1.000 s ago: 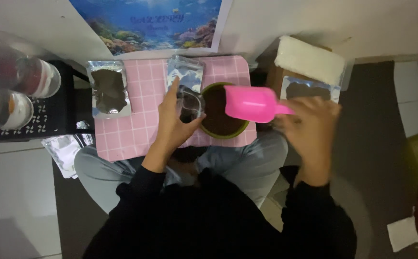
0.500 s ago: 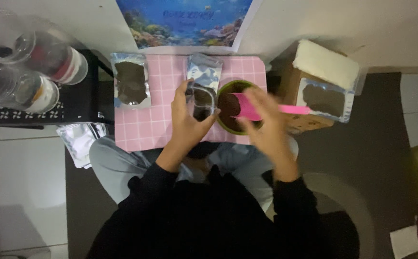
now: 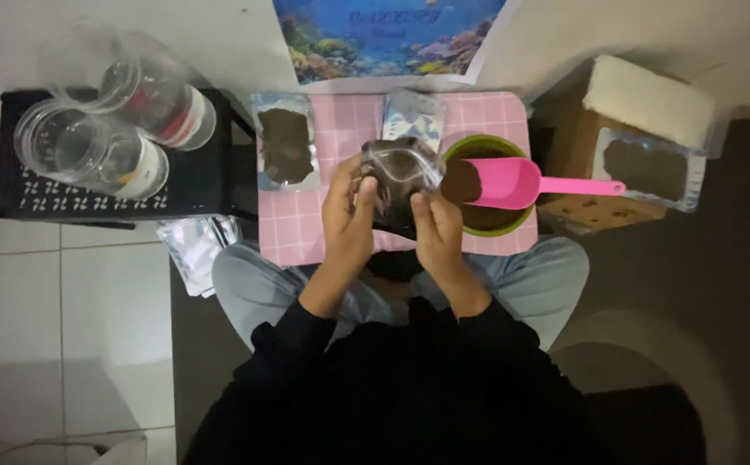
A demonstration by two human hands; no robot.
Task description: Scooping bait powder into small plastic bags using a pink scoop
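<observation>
Holding a small clear pouch [image 3: 399,176] between both hands, I keep it over the near middle of the pink checked board [image 3: 340,129] that lies across my lap. My left hand [image 3: 349,215] grips the pouch's left edge, thumb pointing up along the front; my right hand [image 3: 438,226] pinches its right edge with thumb and fingertips. The pouch has dark brown material inside, and its top edge faces away from me. Whether its mouth is open or sealed I cannot tell.

Just right of my right hand stands a green-rimmed bowl [image 3: 517,226] holding more of the dark material. A pink scoop [image 3: 512,182] rests across the bowl, loaded at its wide end, its handle pointing right toward a cardboard box [image 3: 577,151]. Neither hand touches the scoop.

On the far left part of the board lies a filled pouch [image 3: 286,142] with a clear window, flat and well apart from my hands. Another silvery pouch [image 3: 413,112] lies just beyond the one I hold. A further filled bag [image 3: 646,168] rests on the box, beside a white block [image 3: 650,99].

To my left, a black crate [image 3: 185,185] carries clear plastic jars [image 3: 91,151] lying on their sides. Empty silvery pouches [image 3: 196,250] lie by my left knee.
</observation>
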